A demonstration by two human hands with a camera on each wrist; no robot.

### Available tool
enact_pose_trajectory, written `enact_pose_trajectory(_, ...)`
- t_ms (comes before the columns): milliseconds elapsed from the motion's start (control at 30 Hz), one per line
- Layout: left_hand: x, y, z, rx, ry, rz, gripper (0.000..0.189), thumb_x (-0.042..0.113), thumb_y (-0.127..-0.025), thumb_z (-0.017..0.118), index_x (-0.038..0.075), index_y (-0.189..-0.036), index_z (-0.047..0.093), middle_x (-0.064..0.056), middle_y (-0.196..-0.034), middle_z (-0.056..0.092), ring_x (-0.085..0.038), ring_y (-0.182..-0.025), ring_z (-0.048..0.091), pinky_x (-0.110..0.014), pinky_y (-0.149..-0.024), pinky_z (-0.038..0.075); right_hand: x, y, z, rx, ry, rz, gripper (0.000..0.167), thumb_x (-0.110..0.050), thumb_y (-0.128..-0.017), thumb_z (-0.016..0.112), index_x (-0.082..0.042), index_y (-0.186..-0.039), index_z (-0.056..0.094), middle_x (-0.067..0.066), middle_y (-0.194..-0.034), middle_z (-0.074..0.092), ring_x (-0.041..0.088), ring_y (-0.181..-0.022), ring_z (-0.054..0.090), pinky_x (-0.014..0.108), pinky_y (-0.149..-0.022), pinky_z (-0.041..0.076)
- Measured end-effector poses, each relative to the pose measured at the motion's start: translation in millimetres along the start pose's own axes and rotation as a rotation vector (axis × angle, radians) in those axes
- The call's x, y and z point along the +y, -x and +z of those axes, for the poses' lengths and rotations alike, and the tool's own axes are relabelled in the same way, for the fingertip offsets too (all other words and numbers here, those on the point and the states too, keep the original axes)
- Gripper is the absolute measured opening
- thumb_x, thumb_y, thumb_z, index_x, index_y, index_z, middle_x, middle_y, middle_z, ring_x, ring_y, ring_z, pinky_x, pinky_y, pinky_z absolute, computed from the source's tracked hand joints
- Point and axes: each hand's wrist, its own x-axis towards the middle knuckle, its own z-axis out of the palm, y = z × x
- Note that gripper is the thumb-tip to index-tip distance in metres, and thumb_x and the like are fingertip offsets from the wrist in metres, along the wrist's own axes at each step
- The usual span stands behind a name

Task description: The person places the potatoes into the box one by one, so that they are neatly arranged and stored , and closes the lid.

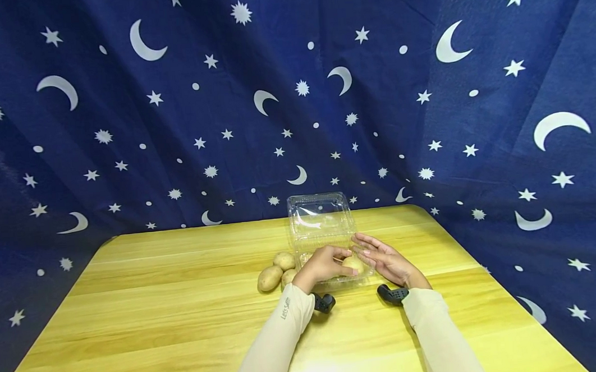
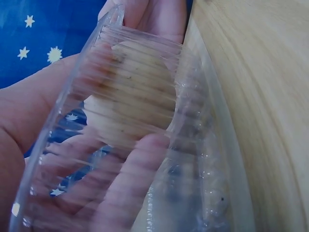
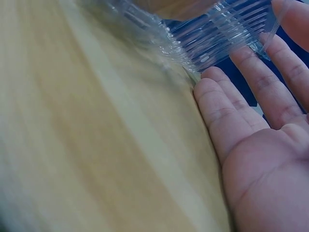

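In the head view, a clear plastic clamshell container [image 1: 322, 215] stands on the table with its lid raised at the back. My left hand [image 1: 327, 263] reaches into its base and grips a potato [image 1: 354, 265] at the right end. Through the ridged wall in the left wrist view, the thumb and fingers lie around this potato [image 2: 140, 96]. Against the container's right side is my right hand [image 1: 389, 265], its fingers extended. The right wrist view has those fingertips right at the ridged wall [image 3: 212, 41], palm facing it, with nothing held.
Several potatoes [image 1: 270, 278] lie together just left of the container, one partly hidden by the left wrist. The wooden table [image 1: 173, 316] runs back to a dark blue curtain [image 1: 222, 100] with moons and stars. Black straps [image 1: 392, 294] sit at both wrists.
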Motion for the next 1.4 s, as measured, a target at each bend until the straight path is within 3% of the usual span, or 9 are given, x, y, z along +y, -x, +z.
enact_pose_trajectory(100, -1.4, -0.3, -0.6, -0.006, 0.011, -0.003, 0.054, 0.021, -0.092, 0.089, 0.000, -0.139, 0.072, -0.016, -0.141, 0.071, -0.035, -0.124, 0.070, -0.042, -0.108, 0.056, -1.0, -1.2, 1.3, 0.002, -0.004, -0.001, 0.069, -0.006, -0.116, 0.044, 0.010, -0.168, 0.002, 0.034, -0.175, -0.001, -0.002, -0.140, 0.050, 0.021, -0.119, 0.040)
enact_pose_trajectory(500, -1.7, -1.2, -3.3, -0.023, -0.011, -0.023, 0.050, 0.021, -0.094, 0.087, -0.001, -0.136, 0.073, -0.015, -0.133, 0.075, -0.032, -0.122, 0.071, -0.043, -0.108, 0.056, -2.1, -3.0, 2.6, 0.002, -0.011, -0.015, 0.069, -0.005, -0.115, 0.044, 0.012, -0.167, 0.002, 0.035, -0.175, 0.001, -0.001, -0.140, 0.051, 0.020, -0.119, 0.040)
enact_pose_trajectory(967, 0.5, 1.5, -4.2, -0.035, 0.037, -0.038, 0.055, 0.019, -0.096, 0.085, -0.002, -0.143, 0.067, -0.018, -0.145, 0.068, -0.035, -0.136, 0.063, -0.044, -0.117, 0.049, -0.9, -4.0, 1.1, 0.008, -0.004, -0.014, 0.067, -0.004, -0.116, 0.042, 0.011, -0.168, 0.004, 0.037, -0.174, -0.001, -0.001, -0.140, 0.052, 0.019, -0.117, 0.041)
enact_pose_trajectory(1233, 0.6, 2.9, -6.3, -0.022, 0.038, 0.000, 0.057, 0.019, -0.095, 0.084, -0.002, -0.144, 0.066, -0.015, -0.146, 0.068, -0.036, -0.135, 0.063, -0.044, -0.116, 0.050, 1.0, -2.2, 1.3, 0.028, -0.007, -0.006, 0.065, -0.003, -0.115, 0.043, 0.009, -0.169, 0.009, 0.021, -0.174, 0.024, 0.001, -0.142, 0.052, 0.021, -0.118, 0.042)
enact_pose_trajectory(1400, 1.3, 5.8, -9.5, -0.006, 0.064, 0.021, 0.057, 0.019, -0.094, 0.085, -0.002, -0.144, 0.067, -0.015, -0.145, 0.068, -0.036, -0.134, 0.064, -0.043, -0.114, 0.052, 2.3, -0.7, 1.3, 0.021, -0.012, 0.003, 0.065, -0.005, -0.115, 0.045, 0.006, -0.170, 0.011, 0.030, -0.176, 0.012, 0.001, -0.142, 0.052, 0.020, -0.117, 0.042)
